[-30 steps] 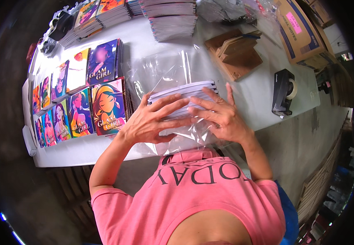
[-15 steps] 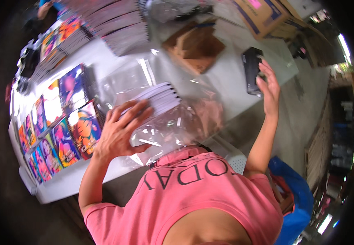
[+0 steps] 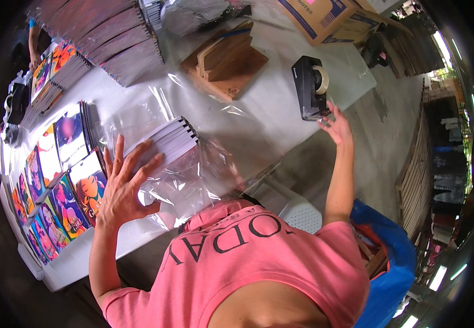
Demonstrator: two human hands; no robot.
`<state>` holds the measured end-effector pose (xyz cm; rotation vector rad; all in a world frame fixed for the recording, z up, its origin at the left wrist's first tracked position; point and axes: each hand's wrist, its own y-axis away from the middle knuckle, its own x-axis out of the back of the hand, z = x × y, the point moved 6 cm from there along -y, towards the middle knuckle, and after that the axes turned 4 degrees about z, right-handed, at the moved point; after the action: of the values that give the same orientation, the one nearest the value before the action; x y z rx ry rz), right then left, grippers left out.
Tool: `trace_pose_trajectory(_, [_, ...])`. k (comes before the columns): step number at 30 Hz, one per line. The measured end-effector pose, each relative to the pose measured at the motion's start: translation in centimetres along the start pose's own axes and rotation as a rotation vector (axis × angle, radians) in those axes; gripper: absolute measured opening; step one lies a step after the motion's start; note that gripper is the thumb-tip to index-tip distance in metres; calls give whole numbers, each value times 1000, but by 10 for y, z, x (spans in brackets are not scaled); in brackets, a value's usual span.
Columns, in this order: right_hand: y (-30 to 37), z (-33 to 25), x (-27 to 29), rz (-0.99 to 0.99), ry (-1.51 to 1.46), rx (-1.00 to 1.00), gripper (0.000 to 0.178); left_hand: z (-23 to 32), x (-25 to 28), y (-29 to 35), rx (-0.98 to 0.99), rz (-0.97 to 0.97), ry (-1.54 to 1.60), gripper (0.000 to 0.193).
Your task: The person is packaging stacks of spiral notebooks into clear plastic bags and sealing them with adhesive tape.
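My left hand (image 3: 125,188) lies spread over the left end of a stack of spiral-bound notebooks (image 3: 168,134), the fingers wide apart and the thumb held out toward my body. The fingertips press flat there without closing around anything. The stack sits near the table's (image 3: 269,123) front edge, right in front of me, its pale page edges showing and black binding loops at its right end. Clear plastic (image 3: 185,183) spreads around it and reaches the front edge.

My right hand (image 3: 338,128) is stretched out to the front end of a black tape dispenser (image 3: 304,87), just inside the front edge and short of the right corner. Those fingers are loosely bent and partly parted; I cannot tell whether they have hold of any tape. A pale tape roll (image 3: 322,80) sits in the dispenser.

Toward the front left corner, brightly covered notebooks (image 3: 65,202) lie in two overlapping rows. Tall notebook stacks (image 3: 106,41) stand toward the far edge, with a wooden stand (image 3: 228,68) to their right and a cardboard box (image 3: 321,22) toward the far right. Another person's hand (image 3: 34,61) is beside the notebooks at the far left.
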<state>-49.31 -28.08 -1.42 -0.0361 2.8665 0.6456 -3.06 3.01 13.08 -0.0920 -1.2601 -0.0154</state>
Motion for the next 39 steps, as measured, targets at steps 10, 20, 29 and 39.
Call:
trace_pose_trajectory(10, [80, -43, -127, -22, 741, 472, 23, -3, -1, 5, -78, -40, 22, 95])
trace_pose_trajectory(20, [226, 1, -432, -1224, 951, 342, 84, -4, 1, 5, -127, -12, -14, 98])
trace_pose_trajectory(29, [174, -27, -380, -1096, 1305, 824, 81, 7, -4, 8, -135, 447, -49, 59])
trace_pose_trajectory(39, [180, 49, -365, -991, 424, 598, 23, -15, 37, 23, 270, 962, 587, 37])
